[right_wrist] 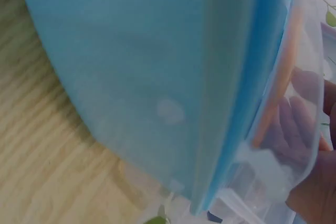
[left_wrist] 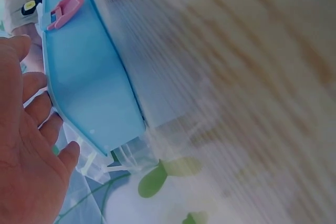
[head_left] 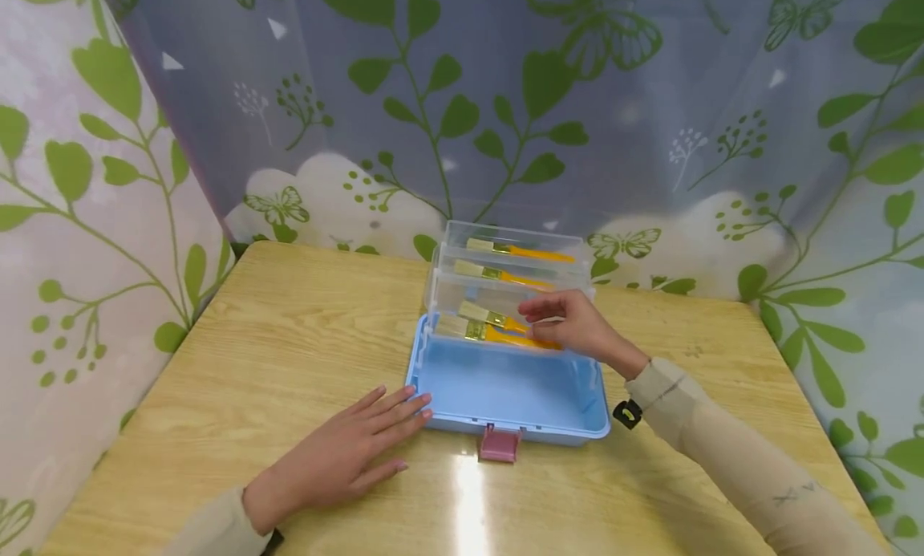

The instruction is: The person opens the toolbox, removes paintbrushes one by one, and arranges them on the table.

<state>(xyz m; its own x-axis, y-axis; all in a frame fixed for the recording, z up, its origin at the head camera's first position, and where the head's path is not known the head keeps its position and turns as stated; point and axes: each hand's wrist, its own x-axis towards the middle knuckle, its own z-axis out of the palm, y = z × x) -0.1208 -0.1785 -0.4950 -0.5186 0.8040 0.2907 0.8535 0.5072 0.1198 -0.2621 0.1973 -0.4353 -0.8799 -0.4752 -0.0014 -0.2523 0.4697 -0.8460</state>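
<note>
We judge the step in hand to be handling paintbrushes at the tiered storage box: our right hand (head_left: 573, 323) is beside the handles at the lowest clear tier (head_left: 440, 331), fingers loosely bent and thumb apart from them, though we cannot tell whether it has hold of a brush. Our left hand (head_left: 357, 448) is open, fingers spread and holding nothing, fingertips at the near corner of the blue base (head_left: 498, 387). The next move seems to call for light, exact fingertips on the right, with the left steadying the box. Two brushes (head_left: 475, 330) lie in that lowest tier, just left of our right fingertips; beyond them, the middle tier holds one brush (head_left: 515, 278) and the top tier another (head_left: 540, 253). Between our hands, the base shows its blue floor, and a pink latch (head_left: 500, 444) projects toward us.
</note>
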